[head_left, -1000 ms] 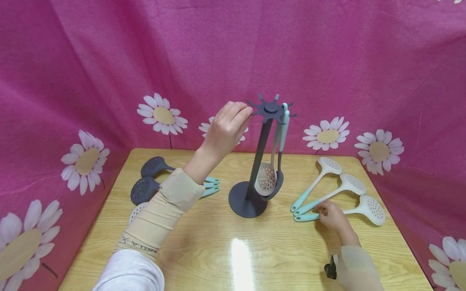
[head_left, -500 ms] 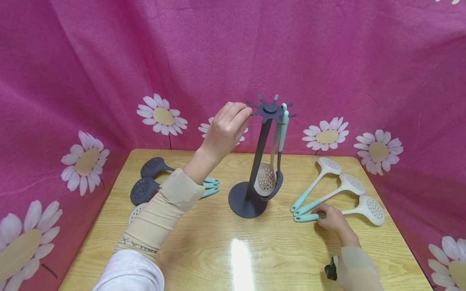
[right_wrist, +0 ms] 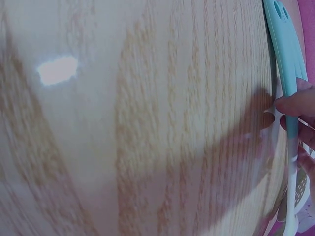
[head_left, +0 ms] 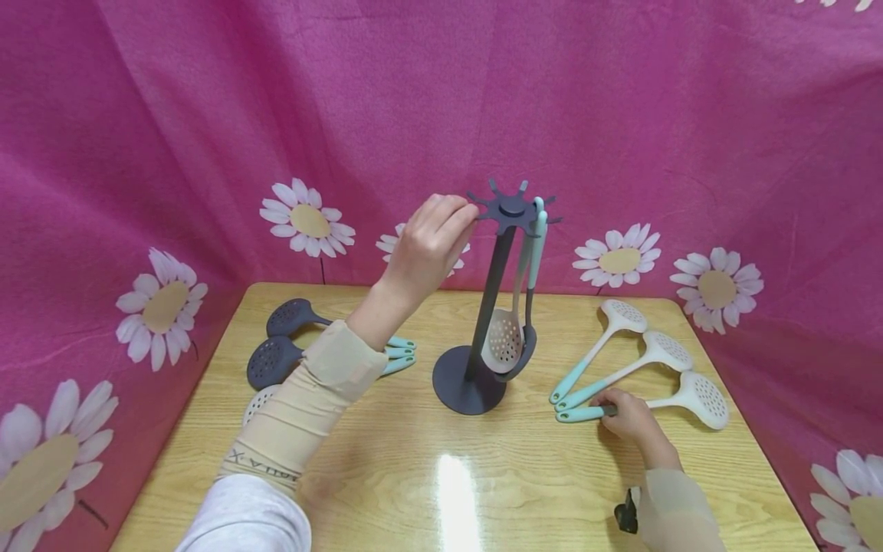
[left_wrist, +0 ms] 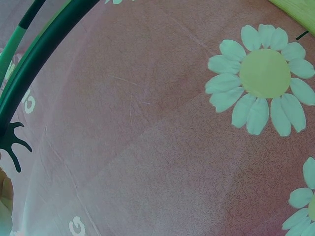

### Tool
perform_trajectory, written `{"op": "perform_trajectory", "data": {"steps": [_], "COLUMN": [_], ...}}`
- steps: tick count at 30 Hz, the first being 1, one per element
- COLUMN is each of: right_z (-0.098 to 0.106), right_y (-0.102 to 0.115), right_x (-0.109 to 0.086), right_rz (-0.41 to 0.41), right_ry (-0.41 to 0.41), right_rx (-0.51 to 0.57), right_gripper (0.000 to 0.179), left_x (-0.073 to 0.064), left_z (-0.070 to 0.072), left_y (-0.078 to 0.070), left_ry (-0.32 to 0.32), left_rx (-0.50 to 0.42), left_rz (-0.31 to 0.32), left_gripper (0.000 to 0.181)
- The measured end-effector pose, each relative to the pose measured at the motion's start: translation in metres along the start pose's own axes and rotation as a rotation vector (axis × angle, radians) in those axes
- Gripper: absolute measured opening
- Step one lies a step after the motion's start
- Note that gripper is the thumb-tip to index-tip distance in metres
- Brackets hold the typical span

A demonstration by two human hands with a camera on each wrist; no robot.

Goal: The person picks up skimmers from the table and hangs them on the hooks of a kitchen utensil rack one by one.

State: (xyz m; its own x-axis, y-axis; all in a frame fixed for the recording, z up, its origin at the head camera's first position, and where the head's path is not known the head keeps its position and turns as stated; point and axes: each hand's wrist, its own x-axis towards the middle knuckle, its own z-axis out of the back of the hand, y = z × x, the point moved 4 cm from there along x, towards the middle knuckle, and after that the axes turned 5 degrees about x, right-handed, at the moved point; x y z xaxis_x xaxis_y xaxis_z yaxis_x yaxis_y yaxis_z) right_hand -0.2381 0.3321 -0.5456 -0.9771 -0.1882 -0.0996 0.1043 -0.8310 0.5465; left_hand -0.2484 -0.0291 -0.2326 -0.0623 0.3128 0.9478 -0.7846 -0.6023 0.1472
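Note:
In the head view my left hand (head_left: 431, 238) pinches a hook arm at the top of a dark grey utensil stand (head_left: 493, 291). Its fingertips are partly hidden. A white slotted utensil (head_left: 503, 341) and a dark ladle-like one (head_left: 530, 349) hang by mint handles on the stand's right side. At the right, my right hand (head_left: 626, 414) holds the mint handle of the nearest white skimmer (head_left: 704, 399), which lies on the table. The right wrist view has thumb and fingers on either side of that handle (right_wrist: 285, 64). Two more white skimmers, one in the middle (head_left: 667, 350) and one behind (head_left: 624, 315), lie beyond it.
On the left of the wooden table (head_left: 386, 475) lie two dark skimmers, one behind (head_left: 290, 316) and one nearer (head_left: 270, 362), plus a white one (head_left: 258, 402) partly covered by my left forearm. A pink flowered cloth (head_left: 414, 92) encloses the back and sides.
My right hand's fingers have shifted slightly on the nearest skimmer's handle. The left hand stays at the stand's top, and the hanging utensils have not moved.

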Motion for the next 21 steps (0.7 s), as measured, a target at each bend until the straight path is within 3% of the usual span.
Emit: {"op": "perform_trajectory", "data": {"steps": [10, 21], "right_z": [-0.0013, 0.0067], "right_y": [0.0005, 0.0059], "right_x": [-0.0022, -0.0071], "right_rz": [0.077, 0.182], "right_ry": [-0.041, -0.152], "right_rx": [-0.035, -0.025], "right_gripper": [0.022, 0.022], "left_x": [0.0, 0.0], "left_z": [-0.0005, -0.0001], "left_y": [-0.0004, 0.0], "left_ry": [-0.002, -0.012], "left_rx": [-0.002, -0.009], "left_rz": [0.0, 0.0], "left_gripper": [0.006, 0.006]}}
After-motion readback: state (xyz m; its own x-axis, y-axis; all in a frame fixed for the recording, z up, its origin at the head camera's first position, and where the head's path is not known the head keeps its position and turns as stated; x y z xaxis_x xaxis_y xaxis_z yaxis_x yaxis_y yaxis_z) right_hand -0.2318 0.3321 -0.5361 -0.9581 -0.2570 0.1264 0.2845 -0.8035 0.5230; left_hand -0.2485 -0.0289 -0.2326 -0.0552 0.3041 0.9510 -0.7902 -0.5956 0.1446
